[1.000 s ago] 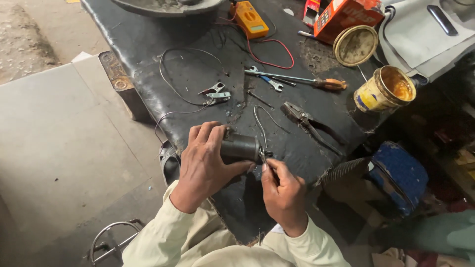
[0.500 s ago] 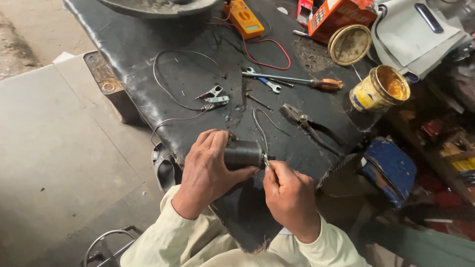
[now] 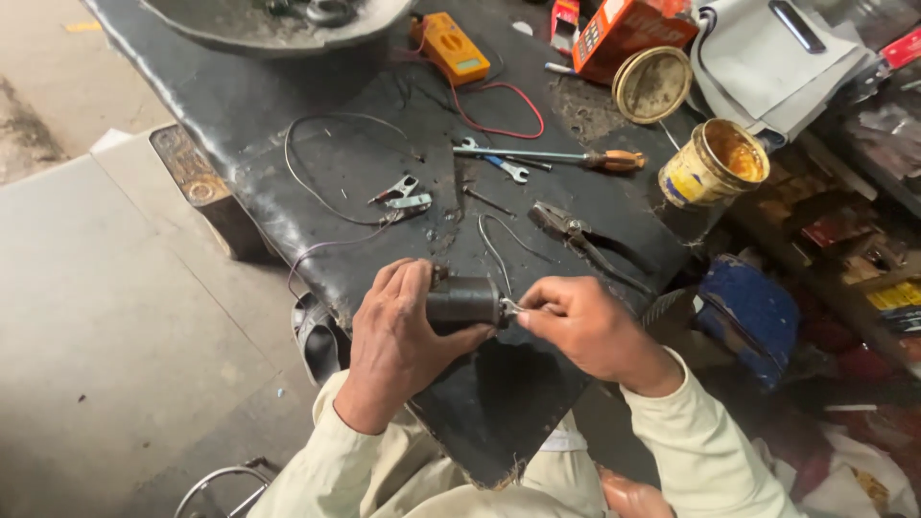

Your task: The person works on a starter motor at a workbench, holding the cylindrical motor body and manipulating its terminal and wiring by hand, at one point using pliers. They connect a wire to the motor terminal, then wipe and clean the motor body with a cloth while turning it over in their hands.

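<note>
Dark metal, a small cylindrical part point(image 3: 463, 299), is clasped in the left hand point(image 3: 398, 336) just above the near edge of the black workbench point(image 3: 288, 144), its long axis lying left to right. The left fingers are curled closed around its body. At its right end a thin bright piece (too small to identify) is pinched shut between thumb and fingertips of the right hand point(image 3: 585, 326). Pliers point(image 3: 576, 235) and a screwdriver point(image 3: 566, 158) lie beyond, nearer the right hand.
</note>
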